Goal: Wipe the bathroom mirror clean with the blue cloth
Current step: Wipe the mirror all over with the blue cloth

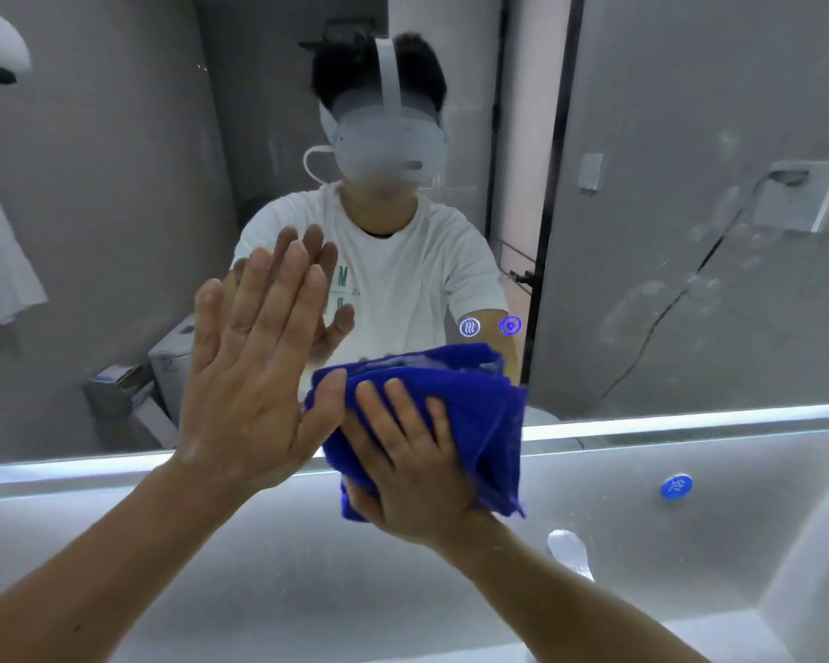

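Note:
The bathroom mirror (116, 232) fills the upper view, with a lit strip along its lower edge. My left hand (254, 366) lies flat against the glass, fingers straight and pointing up. Just to its right, my right hand (408, 466) presses the bunched blue cloth (479, 409) onto the mirror's lower edge, fingers spread over the cloth. Smudges and water marks (680, 289) show on the right part of the glass. The mirror reflects a person in a white shirt wearing a headset.
Two glowing touch icons (489, 326) sit on the glass above the cloth. Below the mirror is a white basin area with a chrome tap (570, 552) and a round blue button (676, 487). A white wall meets the counter at the right.

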Demonstrator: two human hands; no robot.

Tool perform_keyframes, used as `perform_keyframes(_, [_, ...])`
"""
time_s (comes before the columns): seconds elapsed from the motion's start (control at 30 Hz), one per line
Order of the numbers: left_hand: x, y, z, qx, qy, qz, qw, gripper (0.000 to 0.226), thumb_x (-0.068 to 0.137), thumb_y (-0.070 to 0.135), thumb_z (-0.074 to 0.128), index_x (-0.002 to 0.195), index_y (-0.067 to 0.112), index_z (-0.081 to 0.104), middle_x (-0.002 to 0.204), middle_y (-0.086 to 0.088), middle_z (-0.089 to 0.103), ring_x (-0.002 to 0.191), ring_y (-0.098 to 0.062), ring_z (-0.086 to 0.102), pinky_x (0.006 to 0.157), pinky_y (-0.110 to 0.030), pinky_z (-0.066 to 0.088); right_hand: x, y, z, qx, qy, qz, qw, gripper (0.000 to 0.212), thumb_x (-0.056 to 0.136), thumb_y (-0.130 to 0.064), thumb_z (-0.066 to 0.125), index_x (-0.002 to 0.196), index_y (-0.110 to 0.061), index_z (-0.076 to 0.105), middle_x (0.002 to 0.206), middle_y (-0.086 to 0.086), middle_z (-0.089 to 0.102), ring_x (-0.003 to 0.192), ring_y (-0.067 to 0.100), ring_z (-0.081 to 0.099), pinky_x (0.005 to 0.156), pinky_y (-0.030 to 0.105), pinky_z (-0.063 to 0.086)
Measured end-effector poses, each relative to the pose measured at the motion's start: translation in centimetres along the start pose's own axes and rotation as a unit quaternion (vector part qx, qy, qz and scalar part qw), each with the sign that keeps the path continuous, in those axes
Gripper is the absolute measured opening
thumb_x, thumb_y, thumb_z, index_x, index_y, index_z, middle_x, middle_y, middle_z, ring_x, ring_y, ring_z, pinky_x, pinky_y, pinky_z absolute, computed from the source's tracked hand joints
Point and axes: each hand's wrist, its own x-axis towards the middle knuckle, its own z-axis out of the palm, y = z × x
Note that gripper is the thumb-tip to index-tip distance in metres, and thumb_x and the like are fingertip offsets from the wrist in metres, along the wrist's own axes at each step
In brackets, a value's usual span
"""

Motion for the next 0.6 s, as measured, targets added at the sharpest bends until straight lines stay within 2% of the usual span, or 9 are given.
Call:
perform_keyframes(0.07, [-0.1, -0.6, -0.2, 0.0, -0.003, -0.012, 1.0, 0.069, 0.1, 0.05, 0.019, 0.154, 0.007, 0.016, 0.161, -0.012, 0.015, 0.151, -0.022, 0.0, 0.121, -0.046, -0.002, 0.3, -0.9, -0.2, -0.02, -0.014, -0.028, 0.999, 0.069, 0.084, -0.053, 0.056, 0.144, -0.023, 0.043, 0.153, 0.004, 0.026, 0.143, 0.027, 0.027, 0.117, 0.048, 0.012])
perform_keyframes(0.17, [0.1, -0.8, -0.5, -0.016, -0.001, -0.025, 1.0, 0.069, 0.1, 0.05, 0.017, 0.154, 0.008, 0.015, 0.162, -0.012, 0.014, 0.151, -0.02, -0.003, 0.121, -0.044, -0.004, 0.1, 0.6, -0.6, -0.019, -0.022, -0.07, 0.997, 0.076, 0.079, -0.051, 0.063, 0.145, -0.022, 0.039, 0.153, 0.003, 0.025, 0.141, 0.025, 0.029, 0.118, 0.046, 0.009])
perform_keyframes(0.27, [0.3, -0.7, -0.9, -0.03, 0.017, -0.015, 0.999, 0.068, 0.098, 0.044, 0.026, 0.154, 0.007, 0.016, 0.161, -0.013, 0.017, 0.151, -0.019, -0.004, 0.121, -0.043, -0.005, -1.2, 4.0, -0.8, -0.037, -0.041, -0.084, 0.995, 0.085, 0.076, -0.049, 0.067, 0.149, -0.021, 0.035, 0.153, 0.001, 0.025, 0.141, 0.025, 0.027, 0.118, 0.045, 0.006])
perform_keyframes(0.4, [0.1, 0.4, -1.3, -0.038, 0.015, -0.017, 0.999, 0.067, 0.097, 0.043, 0.027, 0.153, 0.006, 0.019, 0.16, -0.015, 0.018, 0.151, -0.021, -0.002, 0.121, -0.045, -0.003, -3.6, 8.5, -0.6, -0.038, -0.032, -0.056, 0.997, 0.07, 0.082, -0.04, 0.05, 0.148, -0.021, 0.034, 0.154, 0.002, 0.029, 0.144, 0.026, 0.021, 0.12, 0.045, 0.003])
perform_keyframes(0.6, [1.7, 3.7, -1.3, -0.026, 0.022, 0.001, 0.999, 0.066, 0.1, 0.045, 0.022, 0.153, 0.007, 0.016, 0.159, -0.014, 0.019, 0.151, -0.023, 0.001, 0.121, -0.047, 0.0, -6.1, 14.6, -0.3, -0.033, -0.025, -0.025, 0.999, 0.067, 0.082, -0.037, 0.045, 0.146, -0.019, 0.035, 0.155, 0.005, 0.027, 0.142, 0.029, 0.022, 0.119, 0.046, 0.004])
